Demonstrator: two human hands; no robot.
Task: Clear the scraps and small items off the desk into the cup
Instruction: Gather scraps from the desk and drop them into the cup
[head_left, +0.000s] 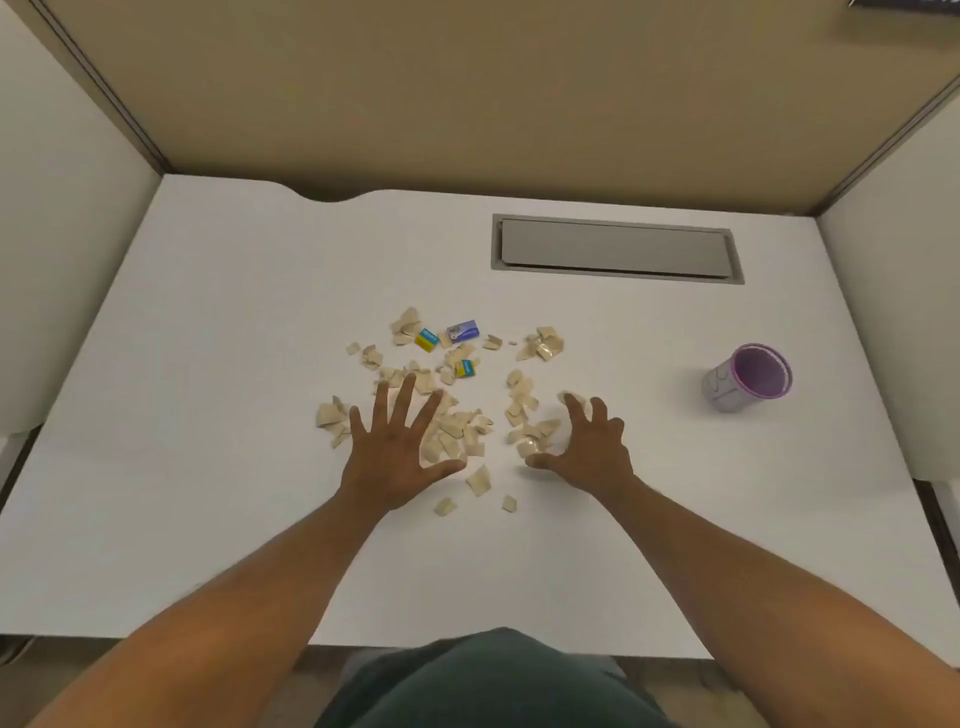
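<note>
Beige paper scraps (457, 426) lie scattered over the middle of the white desk (218, 322). Among them are a purple-and-white eraser (462, 331) and two small blue-and-yellow erasers (427, 339) (465, 368). My left hand (397, 452) lies flat with fingers spread on the left part of the pile. My right hand (587, 447) is curled like a claw at the right side of the pile, thumb and fingers around several scraps but not closed. A purple-rimmed cup (748, 378) stands upright to the right, well apart from both hands.
A grey cable-tray lid (615, 249) is set into the desk at the back. Tan and white partition walls (467, 93) close in the desk on three sides. A notch (327, 195) cuts into the desk's back edge. My lap is at the near edge.
</note>
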